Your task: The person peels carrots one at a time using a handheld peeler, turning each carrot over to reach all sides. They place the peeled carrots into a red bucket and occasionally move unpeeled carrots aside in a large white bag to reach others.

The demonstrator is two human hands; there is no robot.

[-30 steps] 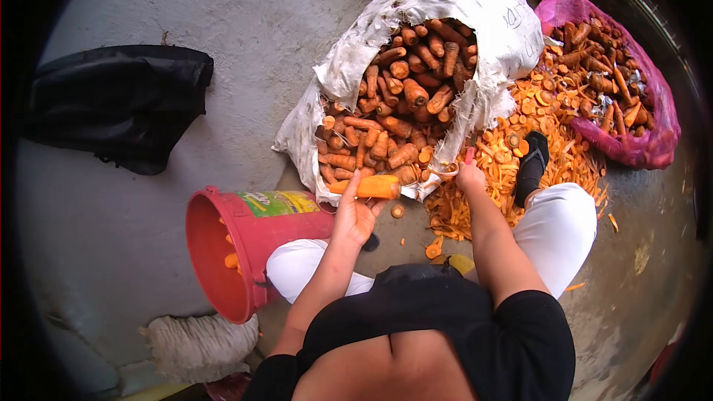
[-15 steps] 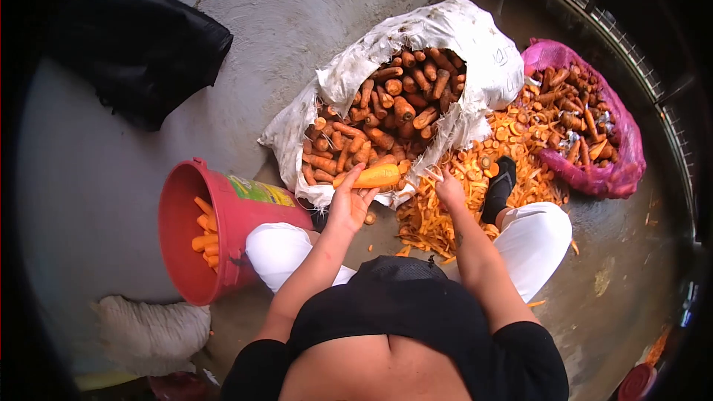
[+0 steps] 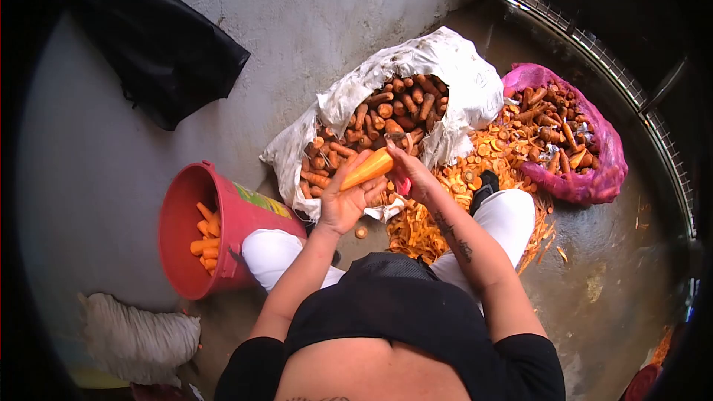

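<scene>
A peeled orange carrot [image 3: 369, 168] lies tilted across my left hand [image 3: 342, 204], held between its thumb and fingers. My right hand [image 3: 414, 172] is closed at the carrot's far end around what looks like a peeler [image 3: 403, 185] with a pink handle, mostly hidden by the fingers. Just beyond both hands, a torn white sack [image 3: 475, 85] lies open, full of unpeeled carrots [image 3: 405, 108]. Under my right forearm is a heap of peelings and cut carrot ends [image 3: 416, 230].
To my left a red bucket [image 3: 178, 252] lies tipped, with peeled carrots [image 3: 208, 234] inside. A pink mesh sack [image 3: 609, 156] of carrots and scraps sits at right. Black sheeting [image 3: 171, 52] hangs on the wall; a whitish sack [image 3: 141, 334] lies at lower left.
My right hand has come left and up to the carrot's far end. The carrot is tilted more steeply in my left hand. The view has shifted a little.
</scene>
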